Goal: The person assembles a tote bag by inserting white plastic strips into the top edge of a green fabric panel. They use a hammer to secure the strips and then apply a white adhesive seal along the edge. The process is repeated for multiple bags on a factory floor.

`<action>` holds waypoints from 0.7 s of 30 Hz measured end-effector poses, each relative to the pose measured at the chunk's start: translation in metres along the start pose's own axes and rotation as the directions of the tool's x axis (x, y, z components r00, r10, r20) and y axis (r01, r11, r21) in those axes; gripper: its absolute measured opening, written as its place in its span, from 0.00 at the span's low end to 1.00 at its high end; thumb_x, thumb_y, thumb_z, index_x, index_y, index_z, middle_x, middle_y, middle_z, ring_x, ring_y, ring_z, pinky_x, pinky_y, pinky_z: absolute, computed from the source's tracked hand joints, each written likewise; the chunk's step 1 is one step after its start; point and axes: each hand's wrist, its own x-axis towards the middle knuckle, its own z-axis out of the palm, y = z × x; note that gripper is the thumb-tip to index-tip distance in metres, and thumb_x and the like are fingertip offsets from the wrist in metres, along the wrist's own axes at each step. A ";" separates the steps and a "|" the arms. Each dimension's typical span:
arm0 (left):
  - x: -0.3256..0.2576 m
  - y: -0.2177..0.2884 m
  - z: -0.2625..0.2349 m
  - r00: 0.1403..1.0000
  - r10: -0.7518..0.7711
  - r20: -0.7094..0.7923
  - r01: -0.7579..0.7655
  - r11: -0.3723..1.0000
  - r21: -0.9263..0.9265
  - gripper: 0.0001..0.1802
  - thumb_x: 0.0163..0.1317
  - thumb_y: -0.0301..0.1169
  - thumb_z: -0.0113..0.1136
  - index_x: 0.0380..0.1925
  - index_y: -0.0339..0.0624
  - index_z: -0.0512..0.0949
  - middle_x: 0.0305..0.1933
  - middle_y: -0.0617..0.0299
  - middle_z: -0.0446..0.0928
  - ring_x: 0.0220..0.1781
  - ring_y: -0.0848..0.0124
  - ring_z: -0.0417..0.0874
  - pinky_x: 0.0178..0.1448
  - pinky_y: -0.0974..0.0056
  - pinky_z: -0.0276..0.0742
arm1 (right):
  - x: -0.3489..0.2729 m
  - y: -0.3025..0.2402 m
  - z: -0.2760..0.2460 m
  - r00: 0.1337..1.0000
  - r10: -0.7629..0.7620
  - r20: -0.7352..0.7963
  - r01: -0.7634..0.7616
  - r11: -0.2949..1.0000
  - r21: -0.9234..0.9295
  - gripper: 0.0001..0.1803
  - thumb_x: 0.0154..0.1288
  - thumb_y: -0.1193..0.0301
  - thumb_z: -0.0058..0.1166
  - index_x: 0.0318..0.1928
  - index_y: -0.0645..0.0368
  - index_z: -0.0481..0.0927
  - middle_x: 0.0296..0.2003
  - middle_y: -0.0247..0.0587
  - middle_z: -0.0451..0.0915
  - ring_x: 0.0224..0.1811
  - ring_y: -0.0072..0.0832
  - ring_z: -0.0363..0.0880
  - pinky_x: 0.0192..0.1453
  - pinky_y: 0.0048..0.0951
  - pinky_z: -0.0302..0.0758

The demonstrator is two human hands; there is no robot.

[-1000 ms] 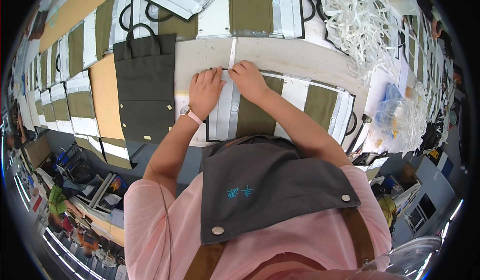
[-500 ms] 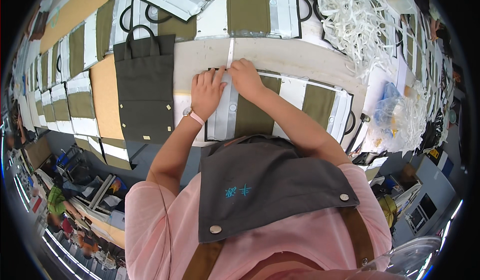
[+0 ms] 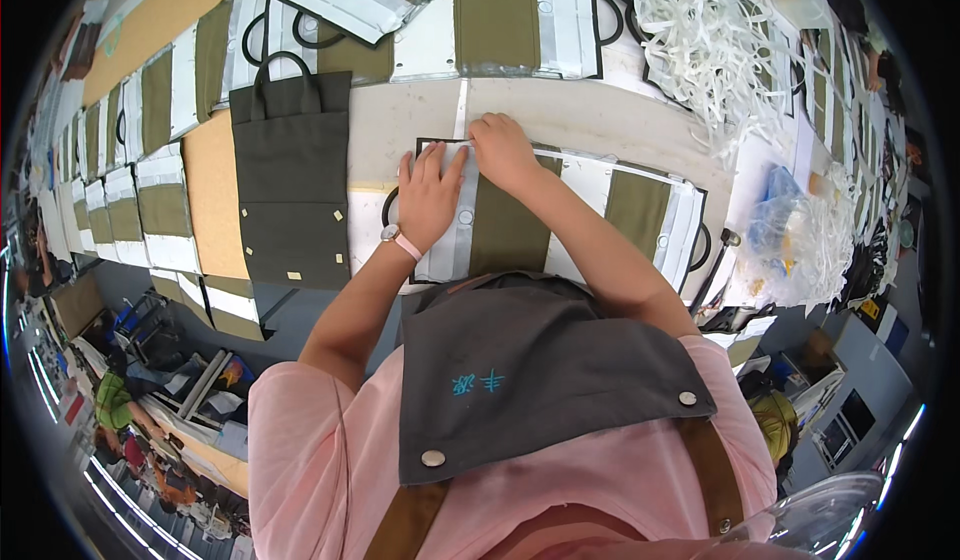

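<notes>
both hands (image 3: 470,175) shifted slightly | fingers (image 3: 455,160) flat atop olive panel (image 3: 510,230)

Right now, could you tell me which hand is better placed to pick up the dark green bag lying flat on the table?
Probably left. The left hand rests on the olive and white panel closest to the dark green bag; the right hand lies farther away and would cross over.

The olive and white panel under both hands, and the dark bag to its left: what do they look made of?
Panel: seemingly matte woven olive fabric with paler, slightly glossy strips, perhaps coated or plastic, dotted with small round snaps. Dark bag: matte grey-green cloth, apparently canvas, lying limp and flat.
</notes>
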 end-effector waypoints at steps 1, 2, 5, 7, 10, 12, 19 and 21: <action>0.001 0.002 0.000 1.000 -0.007 -0.003 0.007 1.000 -0.003 0.24 0.65 0.35 0.58 0.62 0.50 0.72 0.59 0.51 0.72 0.65 0.58 0.70 0.70 0.42 0.57 | 0.004 0.000 -0.001 1.000 0.007 0.028 -0.007 1.000 -0.021 0.07 0.54 0.76 0.55 0.35 0.62 0.80 0.38 0.47 0.80 0.47 0.42 0.77 0.52 0.40 0.74; 0.002 0.002 0.000 1.000 -0.014 -0.007 0.014 1.000 -0.005 0.24 0.65 0.35 0.58 0.61 0.51 0.72 0.59 0.51 0.72 0.65 0.58 0.70 0.70 0.42 0.57 | 0.008 -0.001 -0.001 0.998 0.015 0.057 -0.012 0.999 -0.042 0.08 0.53 0.76 0.55 0.35 0.62 0.81 0.37 0.47 0.80 0.47 0.42 0.77 0.52 0.40 0.74; 0.003 0.002 0.005 0.999 -0.047 0.016 0.046 0.999 0.019 0.24 0.65 0.37 0.58 0.61 0.51 0.72 0.58 0.52 0.72 0.64 0.59 0.71 0.70 0.43 0.57 | 0.009 -0.005 0.003 0.999 0.048 0.011 -0.047 0.999 -0.013 0.04 0.55 0.76 0.55 0.32 0.61 0.78 0.34 0.46 0.78 0.42 0.44 0.76 0.49 0.42 0.73; 0.004 0.000 0.005 0.999 -0.036 0.022 0.035 0.999 0.022 0.24 0.64 0.38 0.58 0.61 0.51 0.72 0.58 0.52 0.73 0.64 0.59 0.71 0.70 0.43 0.57 | 0.007 -0.005 0.008 0.996 0.023 -0.091 -0.021 1.000 0.022 0.02 0.56 0.76 0.55 0.31 0.61 0.77 0.32 0.45 0.76 0.40 0.45 0.75 0.48 0.43 0.72; 0.005 -0.001 0.002 1.000 -0.015 0.014 0.014 1.000 0.024 0.24 0.63 0.38 0.60 0.61 0.51 0.73 0.57 0.53 0.73 0.64 0.59 0.70 0.71 0.45 0.57 | -0.005 0.000 0.015 0.973 -0.095 -0.211 0.101 0.995 0.018 0.05 0.54 0.77 0.54 0.33 0.60 0.77 0.34 0.44 0.76 0.42 0.43 0.74 0.50 0.41 0.71; 0.006 -0.002 0.003 1.000 -0.017 0.000 0.017 1.000 0.007 0.25 0.63 0.38 0.60 0.60 0.51 0.73 0.56 0.53 0.73 0.63 0.59 0.71 0.71 0.47 0.58 | -0.009 0.008 0.014 0.959 -0.199 -0.203 0.201 0.979 -0.012 0.08 0.51 0.77 0.55 0.34 0.60 0.78 0.36 0.43 0.76 0.44 0.41 0.73 0.53 0.39 0.71; 0.012 -0.006 -0.002 0.996 -0.084 0.000 0.083 0.989 -0.120 0.27 0.60 0.39 0.64 0.60 0.49 0.75 0.51 0.54 0.74 0.56 0.56 0.72 0.67 0.49 0.61 | -0.018 0.018 -0.005 0.879 -0.472 -0.065 0.456 0.873 -0.173 0.10 0.50 0.73 0.55 0.36 0.59 0.79 0.37 0.35 0.75 0.44 0.34 0.72 0.50 0.34 0.72; 0.012 -0.009 -0.002 0.999 -0.031 0.017 0.032 0.998 -0.062 0.27 0.60 0.40 0.64 0.59 0.48 0.75 0.51 0.55 0.73 0.56 0.57 0.72 0.67 0.49 0.62 | -0.019 0.017 -0.006 0.878 -0.479 -0.020 0.462 0.856 -0.233 0.10 0.51 0.72 0.55 0.37 0.58 0.79 0.38 0.34 0.75 0.44 0.33 0.72 0.50 0.33 0.72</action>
